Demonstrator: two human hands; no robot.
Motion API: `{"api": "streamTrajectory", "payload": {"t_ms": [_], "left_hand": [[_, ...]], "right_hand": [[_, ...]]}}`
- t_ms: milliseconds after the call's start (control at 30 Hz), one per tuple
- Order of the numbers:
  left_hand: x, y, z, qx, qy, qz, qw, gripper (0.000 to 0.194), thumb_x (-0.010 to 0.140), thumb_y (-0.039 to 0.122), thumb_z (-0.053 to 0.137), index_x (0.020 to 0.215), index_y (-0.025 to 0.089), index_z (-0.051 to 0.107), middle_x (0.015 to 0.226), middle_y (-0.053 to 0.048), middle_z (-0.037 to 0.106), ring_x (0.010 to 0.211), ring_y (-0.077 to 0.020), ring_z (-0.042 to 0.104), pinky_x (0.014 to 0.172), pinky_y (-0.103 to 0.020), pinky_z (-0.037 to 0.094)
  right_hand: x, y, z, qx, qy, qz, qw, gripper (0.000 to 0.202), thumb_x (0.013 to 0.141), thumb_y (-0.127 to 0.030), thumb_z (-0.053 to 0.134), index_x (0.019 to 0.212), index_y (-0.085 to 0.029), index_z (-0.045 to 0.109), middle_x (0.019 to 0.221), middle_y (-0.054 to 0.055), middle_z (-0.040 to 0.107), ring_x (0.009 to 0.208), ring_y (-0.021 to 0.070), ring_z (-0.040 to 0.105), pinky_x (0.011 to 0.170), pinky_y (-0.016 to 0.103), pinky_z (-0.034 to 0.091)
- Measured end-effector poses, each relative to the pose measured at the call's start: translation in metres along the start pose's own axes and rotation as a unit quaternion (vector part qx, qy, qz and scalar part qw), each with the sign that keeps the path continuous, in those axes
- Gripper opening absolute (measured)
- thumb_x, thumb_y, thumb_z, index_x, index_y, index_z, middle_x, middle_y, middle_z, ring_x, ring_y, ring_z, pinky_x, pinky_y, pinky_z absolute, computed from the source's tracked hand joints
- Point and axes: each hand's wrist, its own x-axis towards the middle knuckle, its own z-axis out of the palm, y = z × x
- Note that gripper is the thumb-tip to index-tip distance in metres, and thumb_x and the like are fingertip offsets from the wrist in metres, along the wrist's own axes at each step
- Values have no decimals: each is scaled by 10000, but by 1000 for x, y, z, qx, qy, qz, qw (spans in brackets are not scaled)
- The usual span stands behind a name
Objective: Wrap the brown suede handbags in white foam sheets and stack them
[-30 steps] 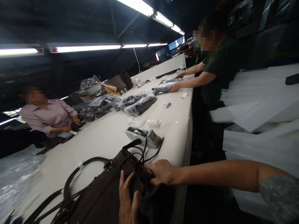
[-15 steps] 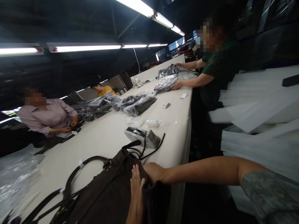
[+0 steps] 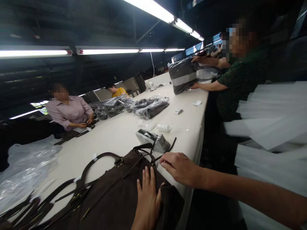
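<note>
A dark brown bag [image 3: 112, 195] with long handles and thin straps lies at the near edge of the white table. My left hand [image 3: 148, 195] rests flat on the bag, its fingers spread. Just right of the bag's top corner is my right hand [image 3: 178, 167], its fingers curled in a pinch by the thin strap ends; what is between the fingertips is too small to name. A grey tape dispenser [image 3: 153, 140] stands beyond the bag's top edge.
Plastic-wrapped bags [image 3: 151, 107] lie mid-table. A person in green [image 3: 242, 80] at the right holds a wrapped bag [image 3: 183, 76]. A person in pink [image 3: 69, 111] sits at the left, near clear plastic [image 3: 31, 163]. White sheets [image 3: 271, 121] are stacked at the right.
My right hand has come out from the bag's edge and up beside the straps. My left hand now lies flatter on the bag. The person in green has tilted the wrapped bag up.
</note>
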Motion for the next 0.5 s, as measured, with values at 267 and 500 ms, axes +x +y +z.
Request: {"api": "streamTrajectory", "payload": {"t_ms": [267,500], "left_hand": [[-7,5,-10,11,-28,13,999,585,892,332,286,1453,167,305,1554,-95,153,1446,-294,72,1177,-552,110],[-19,-2,-14,-181,-31,-26,983,718,863,478,406,1470,164,187,1564,-129,65,1453,-275,-19,1177,-537,-44]], "right_hand": [[60,-38,42,-90,-68,-38,993,302,892,-274,565,1088,-57,642,1147,183,621,1118,267,563,981,335,437],[128,-38,87,-100,-71,59,991,358,820,-370,643,1009,-68,674,1031,239,687,996,382,651,824,462,509]]}}
